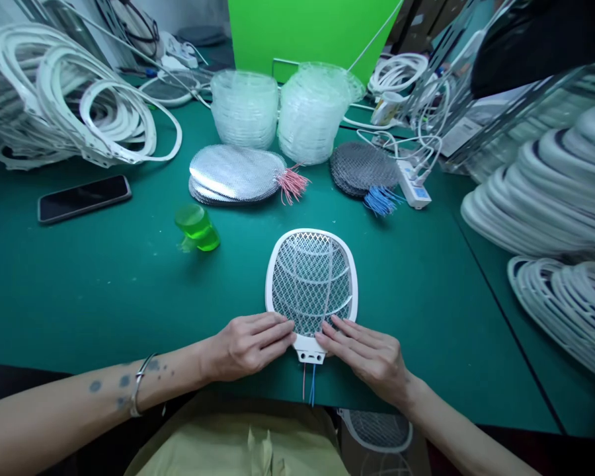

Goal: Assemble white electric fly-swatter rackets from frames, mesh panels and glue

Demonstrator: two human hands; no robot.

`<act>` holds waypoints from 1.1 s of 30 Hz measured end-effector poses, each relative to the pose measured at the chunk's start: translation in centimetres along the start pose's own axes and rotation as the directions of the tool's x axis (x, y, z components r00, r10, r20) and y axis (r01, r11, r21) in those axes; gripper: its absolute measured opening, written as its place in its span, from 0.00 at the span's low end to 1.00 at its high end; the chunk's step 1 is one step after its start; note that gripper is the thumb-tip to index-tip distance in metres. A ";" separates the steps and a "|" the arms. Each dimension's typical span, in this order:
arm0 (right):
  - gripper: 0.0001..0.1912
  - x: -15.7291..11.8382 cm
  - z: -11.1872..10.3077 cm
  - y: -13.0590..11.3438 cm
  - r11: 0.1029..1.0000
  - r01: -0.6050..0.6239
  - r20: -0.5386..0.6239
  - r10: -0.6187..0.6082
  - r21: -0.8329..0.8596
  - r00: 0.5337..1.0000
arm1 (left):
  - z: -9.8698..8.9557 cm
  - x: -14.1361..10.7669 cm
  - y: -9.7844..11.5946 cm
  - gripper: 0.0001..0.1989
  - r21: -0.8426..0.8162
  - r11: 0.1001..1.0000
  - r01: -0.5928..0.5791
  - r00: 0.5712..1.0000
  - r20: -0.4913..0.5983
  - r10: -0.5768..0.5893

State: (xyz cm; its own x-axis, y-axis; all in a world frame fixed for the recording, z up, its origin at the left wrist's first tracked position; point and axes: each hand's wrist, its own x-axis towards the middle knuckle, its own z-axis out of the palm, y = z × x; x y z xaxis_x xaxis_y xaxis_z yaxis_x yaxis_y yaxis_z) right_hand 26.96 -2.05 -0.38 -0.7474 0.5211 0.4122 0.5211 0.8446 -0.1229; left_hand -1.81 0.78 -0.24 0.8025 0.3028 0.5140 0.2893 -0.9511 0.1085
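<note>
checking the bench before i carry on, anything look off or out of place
The green translucent cup lies on its side on the green mat, left of the white electric fly swatter, instead of standing upright. I cannot tell whether anything spilled.

Lanes open on both sides of the swatter frame [311, 281], mesh stacks blocking ahead!

The left hand [248, 345] has a run over the green worktop [129, 297], with the green cup [197, 228] and phone [83, 198] in its path; the silver mesh stack [237, 173] and dark mesh stack [364, 170] bar the way forward; the right hand [364, 360] slides right until the stacked white frames [540, 192] wall it off.
</note>
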 end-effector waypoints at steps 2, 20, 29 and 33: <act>0.27 0.1 0.1 0.0 1.000 -0.021 0.000 0.021 0.020 1.000 | 0.0 0.1 0.3 0.11 0.037 0.999 -0.011 1.000 -0.025 0.012; 0.38 5.0 0.9 -1.0 0.982 -0.189 0.364 0.182 -0.015 0.914 | 0.1 -0.1 0.1 0.09 -0.131 0.988 0.085 0.996 -0.014 -0.088; 0.36 6.5 1.1 -0.4 0.974 -0.216 0.562 0.144 0.064 0.814 | -1.9 1.7 -2.4 0.16 -0.001 0.507 0.862 0.487 0.278 -0.828; 0.36 6.5 1.2 -0.4 0.974 -0.219 0.563 0.148 0.061 0.813 | -2.8 3.3 -3.3 0.23 0.079 0.398 0.914 0.299 0.531 -0.793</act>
State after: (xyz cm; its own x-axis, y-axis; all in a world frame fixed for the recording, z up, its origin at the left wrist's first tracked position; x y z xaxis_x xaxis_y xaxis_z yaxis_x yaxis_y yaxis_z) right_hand 21.40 1.12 1.23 -0.7625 0.6179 -0.1918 0.6464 0.7155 -0.2649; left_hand -1.61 4.74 3.52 0.2872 0.8775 -0.3840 0.8900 -0.0963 0.4456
